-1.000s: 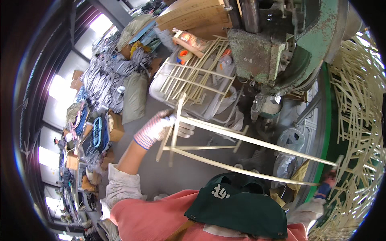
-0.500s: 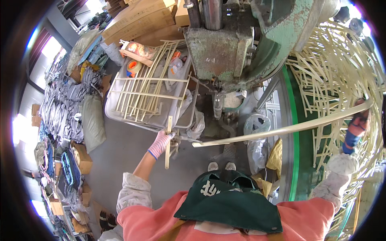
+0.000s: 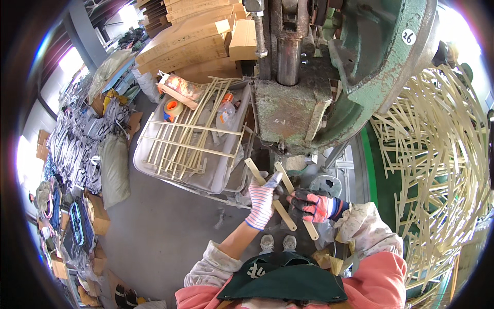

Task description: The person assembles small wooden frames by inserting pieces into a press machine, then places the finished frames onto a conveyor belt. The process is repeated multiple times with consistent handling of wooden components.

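Observation:
My left hand (image 3: 261,205), in a white glove with coloured stripes, is closed around a flat cream strip (image 3: 284,213) with rounded, holed ends. A second flat strip (image 3: 310,228) lies nearly parallel to it on the right, gripped by my right hand (image 3: 314,205) in a red and black glove. Both strips tilt from upper left to lower right, a small gap between them. Just beyond their upper ends stands the green press machine (image 3: 293,113). The undersides of both grips are hidden.
To the left, a white tub (image 3: 146,167) bears several long strips, a tape roll (image 3: 173,108) and a bottle (image 3: 225,116). At the right lies a large heap of cream strips (image 3: 442,154). Cardboard boxes (image 3: 185,49) are stacked behind; bundled grey material (image 3: 85,131) lines the far left.
My right hand has come in from the heap at the right with a strip. My left hand has moved right with its strip, so both hands are now close together before the press.

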Demonstrator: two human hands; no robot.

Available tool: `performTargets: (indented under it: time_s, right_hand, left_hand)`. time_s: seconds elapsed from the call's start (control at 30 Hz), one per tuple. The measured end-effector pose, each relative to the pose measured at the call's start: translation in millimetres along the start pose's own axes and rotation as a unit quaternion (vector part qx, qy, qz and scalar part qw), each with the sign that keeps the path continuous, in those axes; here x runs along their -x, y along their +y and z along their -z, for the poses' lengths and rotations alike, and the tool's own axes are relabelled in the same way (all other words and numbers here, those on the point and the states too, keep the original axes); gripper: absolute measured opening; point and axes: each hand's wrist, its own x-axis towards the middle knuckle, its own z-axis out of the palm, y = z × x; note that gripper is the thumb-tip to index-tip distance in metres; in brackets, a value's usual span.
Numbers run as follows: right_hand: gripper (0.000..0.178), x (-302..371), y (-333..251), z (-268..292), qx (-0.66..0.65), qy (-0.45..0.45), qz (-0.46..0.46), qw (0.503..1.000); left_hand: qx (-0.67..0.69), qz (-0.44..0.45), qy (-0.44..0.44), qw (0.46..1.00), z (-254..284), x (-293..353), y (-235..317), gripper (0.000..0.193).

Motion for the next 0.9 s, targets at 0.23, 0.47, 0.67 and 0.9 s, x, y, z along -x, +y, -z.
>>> performTargets:
  time_s: [0.23, 0.47, 0.67, 0.9]
  right_hand:
    - [0.033, 16, 7, -28, 0.049, 0.054, -0.045, 0.996]
    - [0.031, 49, 24, -63, -0.023, 0.106, -0.159, 0.981]
    - [0.011, 89, 103, -221, -0.079, 0.031, -0.481, 0.872]
    - [0.02, 116, 109, -288, -0.288, 0.002, -0.604, 0.743]
  left_hand:
    - [-0.022, -0.036, -0.049, 0.998, -20, -11, -7, 0.018]
    - [-0.016, -0.042, -0.034, 0.998, -23, -25, -18, 0.013]
    - [-0.018, -0.019, -0.009, 1.0, -18, -35, -30, 0.023]
    - [-0.034, 0.047, -0.083, 0.995, 0, -46, -24, 0.022]
